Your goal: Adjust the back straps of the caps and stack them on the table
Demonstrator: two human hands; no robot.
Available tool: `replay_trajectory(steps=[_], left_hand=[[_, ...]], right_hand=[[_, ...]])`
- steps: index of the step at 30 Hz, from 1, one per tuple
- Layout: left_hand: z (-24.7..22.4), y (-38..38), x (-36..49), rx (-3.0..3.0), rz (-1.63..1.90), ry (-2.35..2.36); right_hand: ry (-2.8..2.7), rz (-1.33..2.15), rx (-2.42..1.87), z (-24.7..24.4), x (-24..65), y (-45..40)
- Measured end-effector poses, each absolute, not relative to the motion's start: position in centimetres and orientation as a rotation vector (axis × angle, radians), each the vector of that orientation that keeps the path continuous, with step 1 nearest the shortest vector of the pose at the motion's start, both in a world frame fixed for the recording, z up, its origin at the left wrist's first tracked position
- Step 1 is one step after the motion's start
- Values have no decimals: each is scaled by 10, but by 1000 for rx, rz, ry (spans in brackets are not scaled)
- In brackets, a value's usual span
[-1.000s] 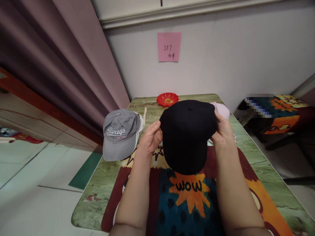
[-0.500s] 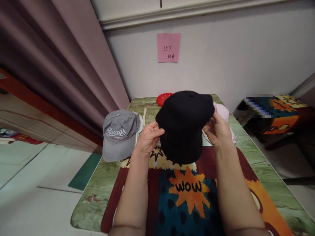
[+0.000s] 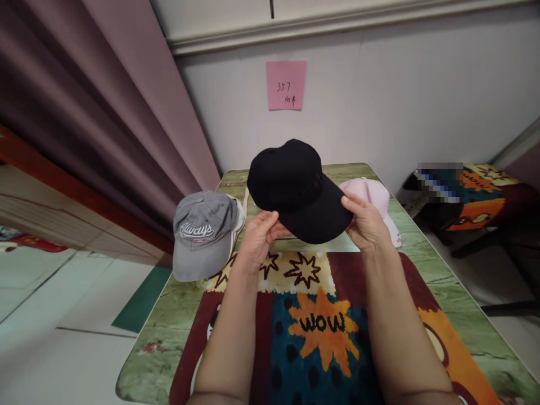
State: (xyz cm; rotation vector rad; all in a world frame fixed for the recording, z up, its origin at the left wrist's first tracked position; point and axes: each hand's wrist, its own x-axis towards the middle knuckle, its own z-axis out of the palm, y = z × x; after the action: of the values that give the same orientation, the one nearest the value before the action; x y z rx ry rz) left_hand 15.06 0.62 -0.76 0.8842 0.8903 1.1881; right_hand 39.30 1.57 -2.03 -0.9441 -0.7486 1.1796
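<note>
A black cap (image 3: 291, 185) is held up over the far part of the table, its brim pointing right and toward me. My left hand (image 3: 262, 233) pinches its lower edge near the left end of the brim. The brim's right end is between the thumb and fingers of my right hand (image 3: 365, 222). A grey cap with "Always" lettering (image 3: 205, 230) rests at the table's left edge, partly over a pale cap with a strap. Behind my right hand lies a pink cap (image 3: 373, 194), partly hidden.
A colourful mat with "WOW" on it (image 3: 323, 332) covers the near part of the green table (image 3: 147, 337). A pink note (image 3: 286, 85) is on the wall. On the right is a cloth-covered stool (image 3: 481, 214); a curtain hangs left.
The black cap has turned and shifted left, its brim swinging to the right. My right hand now grips the brim's end. The red dish behind the cap is now hidden.
</note>
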Motion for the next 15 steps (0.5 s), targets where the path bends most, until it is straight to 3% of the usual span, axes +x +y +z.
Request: replay_trajectory(steps=[9,15], left_hand=[[-4,5,145,968,1164,992],[-6,7,145,965,1172,1017]], right_hand=[[-424,657,-803,-39,440,31],[-120,568,-997,-82,486,42]])
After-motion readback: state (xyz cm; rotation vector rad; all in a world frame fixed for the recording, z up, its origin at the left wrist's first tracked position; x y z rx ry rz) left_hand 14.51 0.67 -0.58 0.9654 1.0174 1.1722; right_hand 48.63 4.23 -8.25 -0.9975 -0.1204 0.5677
